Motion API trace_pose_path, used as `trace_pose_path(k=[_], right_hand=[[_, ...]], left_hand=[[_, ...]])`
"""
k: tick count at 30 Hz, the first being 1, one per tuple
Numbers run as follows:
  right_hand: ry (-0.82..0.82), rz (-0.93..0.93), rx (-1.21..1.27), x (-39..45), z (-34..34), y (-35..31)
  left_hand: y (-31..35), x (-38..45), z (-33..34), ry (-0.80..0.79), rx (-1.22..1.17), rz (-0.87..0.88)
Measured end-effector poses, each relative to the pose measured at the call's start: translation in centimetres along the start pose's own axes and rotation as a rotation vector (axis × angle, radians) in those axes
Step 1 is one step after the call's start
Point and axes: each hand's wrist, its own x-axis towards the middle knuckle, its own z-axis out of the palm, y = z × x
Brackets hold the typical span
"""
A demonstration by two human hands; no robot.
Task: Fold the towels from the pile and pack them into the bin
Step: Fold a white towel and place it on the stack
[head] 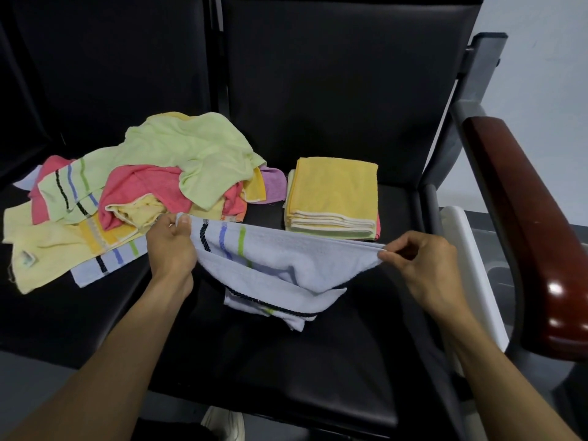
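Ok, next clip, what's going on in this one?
A person is folding towels on black seats. The left hand and right hand each pinch an end of a light blue striped towel, held stretched between them with its lower part sagging onto the seat. An unfolded pile lies to the left; a folded stack topped by a yellow towel sits behind. A white bin edge shows at right.

Head camera looks down, close over black seats (318,361), facing the backrests (334,74).
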Motion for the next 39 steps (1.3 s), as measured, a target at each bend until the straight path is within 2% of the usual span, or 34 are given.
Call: trace_pose_path(k=[6,11,17,20,24,27,33,36,39], right_hand=[[-0.005,0.036,0.145,0.4,0.7,0.7],[-0.052,0.154,0.211,0.7,1.2,1.2],[-0.052,0.321,0.619,0.7,1.6,1.1],[0.030,0.337,0.755,1.0,1.6,0.4],[0.196,0.221,0.658,0.8,0.8,-0.5],[0.237,0.143,0.591,0.0,-0.8,-2.4],[0.361,-0.015,0.457,0.1,-8.1,-9.7],[0.412,-0.057,0.447,-0.2,-11.1,-13.0],[0.473,-0.146,0.365,-1.7,-13.8,-16.1]], left_hand=[[0.1,0.0,0.1,0.000,-0.034,-0.005],[0.3,-0.2,0.3,0.007,-0.035,0.011],[0.4,-0.3,0.5,-0.008,-0.048,0.012],[1.1,-0.4,0.9,-0.006,-0.057,0.030],[2.6,-1.2,0.6,-0.003,-0.081,0.068],[4.5,-1.9,-0.4,0.010,-0.094,0.088],[13.5,-2.7,-3.1,-0.048,-0.096,0.194],[17.5,-3.3,-4.2,-0.044,-0.053,0.314],[21.4,-4.5,-5.8,-0.029,-0.053,0.355]])
